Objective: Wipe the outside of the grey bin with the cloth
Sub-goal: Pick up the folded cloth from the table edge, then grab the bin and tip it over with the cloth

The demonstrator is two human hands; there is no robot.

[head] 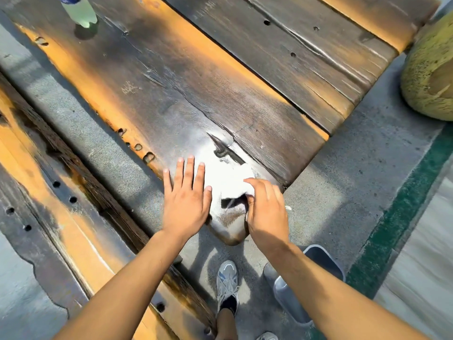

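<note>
Forearms nearest the lens, both reaching forward over a weathered wooden table (171, 77).

Left side: left hand (187, 202) lies flat on the table's near corner, fingers straight and spread, holding nothing. It reads as a brace.

Middle: a white cloth (226, 176) sits on the corner, washed out by glare, so its edges are hard to trace. Right hand (266, 204) has its fingers curled down onto the cloth's near edge, apparently pinching it up.

Lower right: grey bin (286, 294) stands on the concrete floor beside the person's shoe (228, 282), partly hidden under the right forearm. Not yet touched.

Far right: a large yellow-green rounded object (431, 72), unidentified. A plastic bottle (78, 11) at the table's top-left corner.

Step in hand, as I judge it: collecting the cloth. Advice: gather it into a full pad, not a fingertip pinch, so it won't trail. Then bend to the bin, steady its rim with the free left hand, and wipe the outer walls top downward, turning the bin to reach each face.
</note>
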